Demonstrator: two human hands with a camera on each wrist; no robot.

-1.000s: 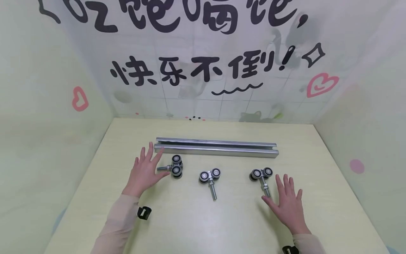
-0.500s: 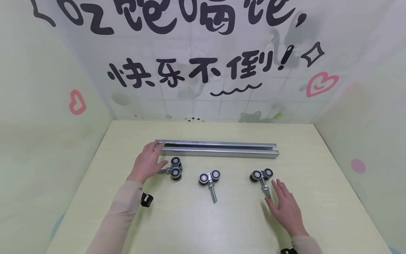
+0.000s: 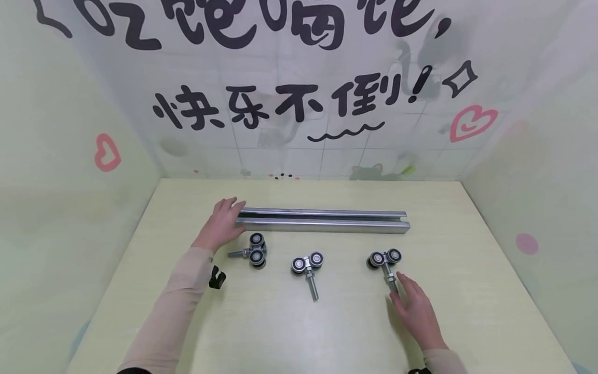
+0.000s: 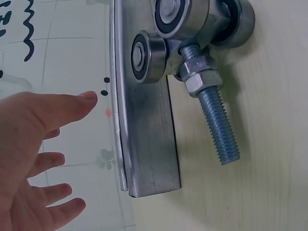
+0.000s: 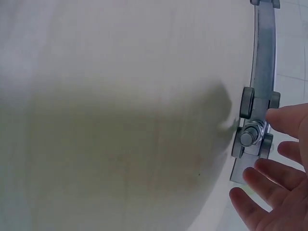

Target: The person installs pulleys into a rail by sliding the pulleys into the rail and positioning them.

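Observation:
A slotted steel rail (image 3: 327, 227) lies crosswise on the table. My left hand (image 3: 219, 227) reaches over its left end; in the left wrist view thumb and fingers are spread, and no grip on the rail shows. Just below that hand is the left roller trolley (image 3: 257, 256), its threaded bolt pointing left. A middle roller trolley (image 3: 308, 264) lies with its bolt toward me. At the right, beside the bolt of the right roller trolley (image 3: 385, 258), my right hand (image 3: 419, 315) hovers with thumb and fingers apart; in the right wrist view nothing is between them.
The pale table (image 3: 289, 332) is bounded by a printed back wall (image 3: 280, 161) and by side walls at left (image 3: 70, 234) and right (image 3: 542, 208). Black straps (image 3: 217, 278) are on the wrists.
My left hand has moved up from beside the left trolley to the rail's left end. My right hand has moved slightly left and down, its fingers drawing closer to the right trolley's bolt.

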